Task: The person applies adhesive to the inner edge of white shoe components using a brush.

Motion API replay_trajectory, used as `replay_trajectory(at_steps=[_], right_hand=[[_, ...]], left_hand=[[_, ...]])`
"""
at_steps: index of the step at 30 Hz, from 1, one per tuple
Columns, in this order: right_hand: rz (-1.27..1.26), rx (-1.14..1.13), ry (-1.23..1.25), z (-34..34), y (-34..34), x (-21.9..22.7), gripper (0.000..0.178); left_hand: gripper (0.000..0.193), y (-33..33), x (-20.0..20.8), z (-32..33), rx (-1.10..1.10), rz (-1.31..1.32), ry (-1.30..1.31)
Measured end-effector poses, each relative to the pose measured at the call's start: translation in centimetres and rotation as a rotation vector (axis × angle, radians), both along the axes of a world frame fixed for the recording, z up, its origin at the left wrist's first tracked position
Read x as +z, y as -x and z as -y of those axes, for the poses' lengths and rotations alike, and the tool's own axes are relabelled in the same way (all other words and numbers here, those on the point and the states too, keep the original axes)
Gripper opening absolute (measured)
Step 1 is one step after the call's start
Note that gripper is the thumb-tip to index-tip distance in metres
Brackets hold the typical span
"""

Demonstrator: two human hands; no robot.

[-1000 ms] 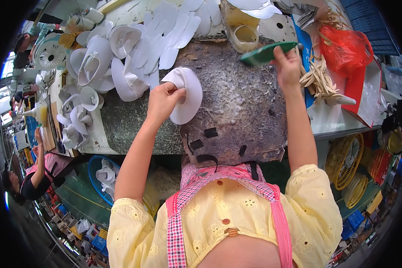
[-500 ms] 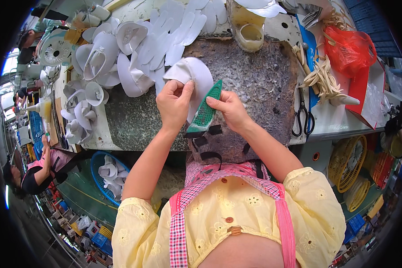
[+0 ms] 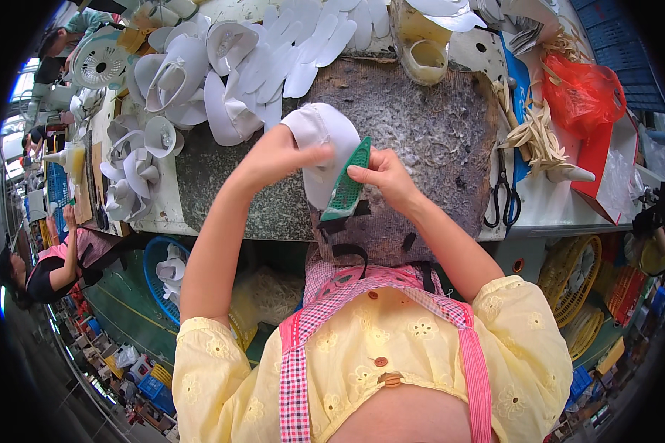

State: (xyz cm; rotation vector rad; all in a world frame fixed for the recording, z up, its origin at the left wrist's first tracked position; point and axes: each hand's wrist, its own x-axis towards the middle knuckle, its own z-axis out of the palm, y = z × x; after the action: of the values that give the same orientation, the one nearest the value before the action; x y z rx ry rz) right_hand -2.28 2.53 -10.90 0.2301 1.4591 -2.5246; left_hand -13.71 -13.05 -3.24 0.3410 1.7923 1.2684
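Observation:
A white slipper-shaped piece (image 3: 325,129), with a flat sole and a gathered upper, is held upright above the work board. My left hand (image 3: 277,156) grips it from the left, thumb across the front and the other fingers hidden behind or inside it. My right hand (image 3: 388,176) pinches a green perforated triangular piece (image 3: 349,183) between thumb and fingers. This green piece slants against the right edge of the white one, its pointed end up. Whether my right fingers also touch the white piece is hidden.
White slipper pieces (image 3: 174,77) and flat white soles (image 3: 295,44) crowd the back left. A glue-crusted jar (image 3: 427,60) stands behind the dark board (image 3: 451,125). Black scissors (image 3: 502,199), beige strips (image 3: 532,136) and a red plastic bag (image 3: 580,92) lie right. Below left sits a blue basket (image 3: 151,273).
My left hand has shifted from pinching the white piece's front to its left side, thumb now stretched across it. The green piece has stayed in my right hand, turned slightly more upright.

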Motion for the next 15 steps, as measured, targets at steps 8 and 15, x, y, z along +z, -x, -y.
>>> replay_trajectory(at_steps=[8, 15], right_hand=[[0.052, -0.069, 0.012, 0.0, -0.2, -3.4, 0.017], [0.099, -0.055, 0.008, -0.3, -1.1, -4.8, 0.020]], left_hand=[[0.033, -0.5, -1.6, -0.8, -0.518, -0.929, 0.297], [0.025, -1.0, -4.6, -1.1, 0.206, -0.018, -0.097]])
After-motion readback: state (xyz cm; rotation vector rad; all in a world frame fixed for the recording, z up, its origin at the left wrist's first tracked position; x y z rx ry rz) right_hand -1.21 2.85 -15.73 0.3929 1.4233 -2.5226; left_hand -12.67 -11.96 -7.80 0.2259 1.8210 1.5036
